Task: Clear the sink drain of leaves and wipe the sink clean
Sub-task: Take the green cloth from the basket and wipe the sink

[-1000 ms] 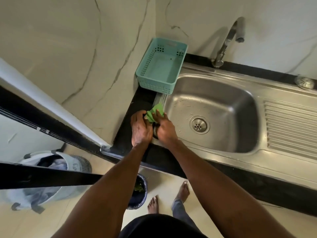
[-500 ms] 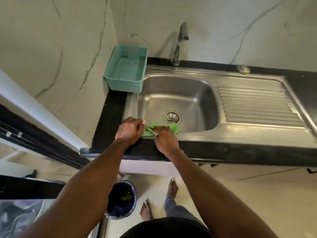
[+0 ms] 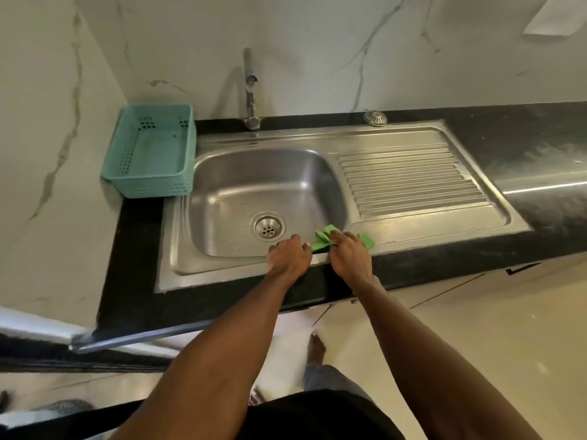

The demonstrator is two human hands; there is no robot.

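The steel sink [image 3: 178,249] has a bare, shiny basin, and no leaves show on its round drain [image 3: 267,227]. A green cloth [image 3: 321,241] lies on the front rim at the basin's near right corner. My right hand [image 3: 349,254] grips and presses the cloth, with its fingers bent over it. My left hand [image 3: 289,255] rests on the front rim just left of the cloth, fingertips at the basin's edge. Whether it touches the cloth is unclear.
A teal plastic basket [image 3: 152,185] stands at the sink's left back corner. The faucet [image 3: 251,90] rises behind the basin. A loose metal strainer cap [image 3: 374,118] lies on the black counter [image 3: 133,265] behind the ribbed drainboard [image 3: 413,185]. My bare feet show below on the floor.
Both hands and the cloth have slid right along the front rim, from the sink's left front corner to the basin's near right corner. The view has swung right; the bin is out of sight.
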